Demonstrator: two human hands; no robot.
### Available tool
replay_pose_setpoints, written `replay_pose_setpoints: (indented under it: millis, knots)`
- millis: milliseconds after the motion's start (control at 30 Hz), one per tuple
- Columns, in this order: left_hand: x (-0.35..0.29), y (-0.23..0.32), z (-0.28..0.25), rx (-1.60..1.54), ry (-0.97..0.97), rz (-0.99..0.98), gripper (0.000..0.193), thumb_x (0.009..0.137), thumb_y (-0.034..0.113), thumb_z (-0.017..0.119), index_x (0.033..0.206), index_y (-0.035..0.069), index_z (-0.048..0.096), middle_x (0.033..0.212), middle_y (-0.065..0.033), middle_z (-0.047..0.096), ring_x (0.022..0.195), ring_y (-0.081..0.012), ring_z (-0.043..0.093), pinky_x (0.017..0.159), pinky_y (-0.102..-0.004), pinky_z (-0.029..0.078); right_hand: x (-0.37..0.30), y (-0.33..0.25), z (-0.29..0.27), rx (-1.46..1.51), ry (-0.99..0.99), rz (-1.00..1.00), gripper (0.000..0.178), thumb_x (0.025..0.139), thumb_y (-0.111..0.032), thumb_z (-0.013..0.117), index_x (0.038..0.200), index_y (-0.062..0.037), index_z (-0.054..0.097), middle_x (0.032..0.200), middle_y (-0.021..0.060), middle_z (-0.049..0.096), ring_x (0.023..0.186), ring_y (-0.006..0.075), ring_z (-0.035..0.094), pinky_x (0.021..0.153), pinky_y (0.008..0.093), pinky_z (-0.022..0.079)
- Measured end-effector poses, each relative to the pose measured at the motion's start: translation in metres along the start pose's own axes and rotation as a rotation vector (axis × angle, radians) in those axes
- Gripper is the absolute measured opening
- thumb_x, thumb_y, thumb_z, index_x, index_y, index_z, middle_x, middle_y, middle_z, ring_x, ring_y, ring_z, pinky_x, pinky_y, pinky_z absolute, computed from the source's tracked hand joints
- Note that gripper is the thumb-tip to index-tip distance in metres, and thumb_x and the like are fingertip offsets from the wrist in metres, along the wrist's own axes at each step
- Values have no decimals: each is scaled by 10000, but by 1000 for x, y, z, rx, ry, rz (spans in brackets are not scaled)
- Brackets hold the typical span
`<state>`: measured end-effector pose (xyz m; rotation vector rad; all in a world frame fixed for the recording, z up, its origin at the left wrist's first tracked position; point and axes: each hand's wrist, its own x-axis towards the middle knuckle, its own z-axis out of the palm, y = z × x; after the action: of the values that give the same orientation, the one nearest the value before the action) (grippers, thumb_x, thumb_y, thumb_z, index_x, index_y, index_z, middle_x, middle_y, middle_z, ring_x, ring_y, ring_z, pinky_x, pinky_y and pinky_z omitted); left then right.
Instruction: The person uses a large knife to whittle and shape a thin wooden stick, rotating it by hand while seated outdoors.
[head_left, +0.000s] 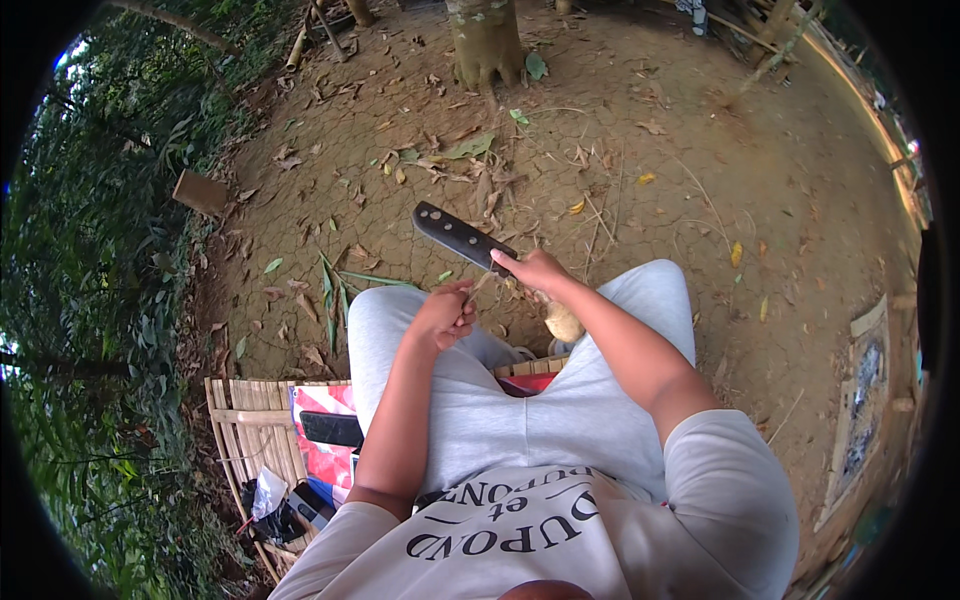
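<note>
My right hand (537, 273) is closed on a broad knife, its thumb laid along the base of the dark blade (460, 236). The blade has several round spots and a pale lower edge, and points to the far left. Below that hand shows a tan, rounded piece (564, 322), which looks like the end of the knife's wooden handle. My left hand (442, 316) is closed just to the left, over my left knee, fingers curled. A thin, pale strip (480, 288) shows by its fingertips, too small to name.
I sit on a bamboo bench (255, 417). On it at my left lie a black phone (332, 429), a red-and-white cloth (315, 390) and a dark bag (278, 522). Ahead stands a tree trunk (484, 40) on cracked ground with dry leaves. Dense bushes (100, 250) line the left.
</note>
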<state>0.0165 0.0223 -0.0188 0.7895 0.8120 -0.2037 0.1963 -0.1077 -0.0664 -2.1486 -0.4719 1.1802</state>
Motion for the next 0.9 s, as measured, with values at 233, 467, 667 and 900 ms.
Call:
replay_pose_setpoints:
  millis: [233, 467, 667, 900]
  knots:
    - [-2, 1, 7, 37, 42, 4, 408, 1040, 144, 356, 1437, 57, 320, 680, -1, 408, 475, -70, 306, 372, -200, 235, 2, 0, 1, 214, -130, -23, 666, 772, -694, 669, 615, -56, 561, 466, 14, 452, 392, 148, 513, 366, 315, 415]
    - [-1, 5, 2, -9, 3, -24, 441, 1030, 128, 374, 1459, 70, 293, 680, -10, 425, 467, -74, 315, 376, -210, 249, 6, 2, -3, 247, -275, 24, 699, 777, -747, 614, 716, -52, 578, 497, 11, 460, 393, 137, 485, 369, 309, 402]
    - [4, 10, -9, -88, -24, -29, 408, 1036, 138, 367, 1438, 87, 322, 680, -2, 411, 462, -66, 306, 358, -198, 236, 19, 5, -4, 591, -637, 237, 704, 767, -840, 494, 645, -148, 452, 510, -21, 430, 405, 106, 436, 399, 280, 377]
    - [10, 13, -24, -156, -86, -26, 402, 1042, 143, 344, 1437, 73, 321, 684, 11, 400, 473, -52, 302, 357, -186, 227, 21, -6, -17, 642, -408, 212, 681, 761, -788, 584, 803, -118, 469, 630, -7, 466, 468, 92, 471, 427, 286, 431]
